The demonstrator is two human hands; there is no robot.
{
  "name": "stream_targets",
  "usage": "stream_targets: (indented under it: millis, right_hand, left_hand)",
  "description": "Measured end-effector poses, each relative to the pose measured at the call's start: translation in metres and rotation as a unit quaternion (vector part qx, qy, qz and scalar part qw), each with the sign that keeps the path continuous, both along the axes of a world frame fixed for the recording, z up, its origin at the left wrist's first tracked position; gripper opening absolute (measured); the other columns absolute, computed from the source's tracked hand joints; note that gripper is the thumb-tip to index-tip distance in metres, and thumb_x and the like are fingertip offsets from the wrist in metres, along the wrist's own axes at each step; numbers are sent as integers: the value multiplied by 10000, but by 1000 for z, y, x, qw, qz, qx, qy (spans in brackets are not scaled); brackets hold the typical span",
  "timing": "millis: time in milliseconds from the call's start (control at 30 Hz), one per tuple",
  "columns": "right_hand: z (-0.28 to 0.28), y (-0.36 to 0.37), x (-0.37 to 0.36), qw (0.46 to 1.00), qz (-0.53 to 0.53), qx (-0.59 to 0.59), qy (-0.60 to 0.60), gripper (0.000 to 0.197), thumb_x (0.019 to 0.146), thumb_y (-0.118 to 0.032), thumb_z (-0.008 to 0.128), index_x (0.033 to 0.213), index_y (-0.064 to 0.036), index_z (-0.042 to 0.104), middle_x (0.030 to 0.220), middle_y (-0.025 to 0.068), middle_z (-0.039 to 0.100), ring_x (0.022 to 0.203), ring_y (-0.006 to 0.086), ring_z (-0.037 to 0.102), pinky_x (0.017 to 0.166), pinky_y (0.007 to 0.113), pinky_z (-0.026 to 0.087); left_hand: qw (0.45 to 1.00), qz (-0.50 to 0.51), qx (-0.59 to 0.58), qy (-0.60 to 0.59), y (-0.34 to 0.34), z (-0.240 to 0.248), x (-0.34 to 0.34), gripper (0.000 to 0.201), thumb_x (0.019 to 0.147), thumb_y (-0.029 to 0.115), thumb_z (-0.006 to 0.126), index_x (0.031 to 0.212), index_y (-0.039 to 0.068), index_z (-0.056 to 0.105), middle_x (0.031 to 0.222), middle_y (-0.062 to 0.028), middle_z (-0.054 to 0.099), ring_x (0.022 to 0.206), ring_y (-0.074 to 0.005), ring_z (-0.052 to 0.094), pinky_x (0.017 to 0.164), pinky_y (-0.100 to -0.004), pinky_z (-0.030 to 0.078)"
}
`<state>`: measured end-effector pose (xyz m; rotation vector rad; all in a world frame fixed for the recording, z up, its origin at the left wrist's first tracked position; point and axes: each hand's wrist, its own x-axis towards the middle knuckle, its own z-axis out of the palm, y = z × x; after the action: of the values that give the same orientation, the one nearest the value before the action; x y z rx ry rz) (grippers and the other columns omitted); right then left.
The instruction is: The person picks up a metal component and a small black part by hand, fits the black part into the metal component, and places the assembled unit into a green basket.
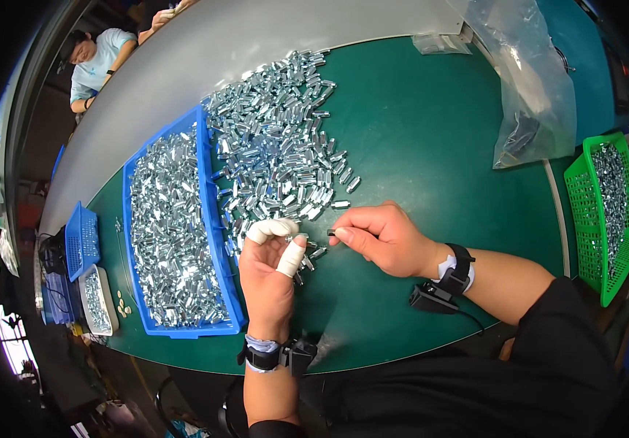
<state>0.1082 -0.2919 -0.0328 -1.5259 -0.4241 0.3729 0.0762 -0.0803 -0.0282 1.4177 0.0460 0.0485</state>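
Note:
My left hand (269, 264) is closed in a pinch, with white covers on its thumb and fingers. A shiny bit shows at its fingertips, but I cannot make out what it is. To its right, my right hand (380, 237) pinches a small dark piece (331, 233) between thumb and forefinger, its tip pointing toward the left hand. The two hands are a short gap apart. Just beyond them spreads a large heap of small silver metal fittings (278, 139), elongated and faceted. Several more fittings lie partly hidden behind my left fingers.
Left of the heap stands a blue tray (205, 182) full of the same fittings. Farther left are a small blue basket (75, 244) and a white tray (110, 303). A green basket (584, 219) of small parts stands right, near a plastic bag (541, 87). Another person (99, 62) sits far left.

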Motion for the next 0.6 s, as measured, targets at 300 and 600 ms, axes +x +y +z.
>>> stream_targets:
  millis: [300,600]
  right_hand:
    - [-6,1,1,998,17,-2,-63,191,1003,-159,597,926,-14,696,713,65,656,641,106,582,604,289,466]
    - [-8,1,1,995,26,-18,-95,197,1015,-161,590,935,-23,705,741,61,683,645,109,616,596,278,475]
  left_hand:
    - [994,-48,-65,72,-3,6,-6,163,954,28,685,1110,25,638,878,-36,672,726,-89,605,636,-216,475]
    - [997,-32,16,72,-13,14,-8,106,950,51,703,1044,29,660,821,-32,680,655,-77,586,568,-205,449]
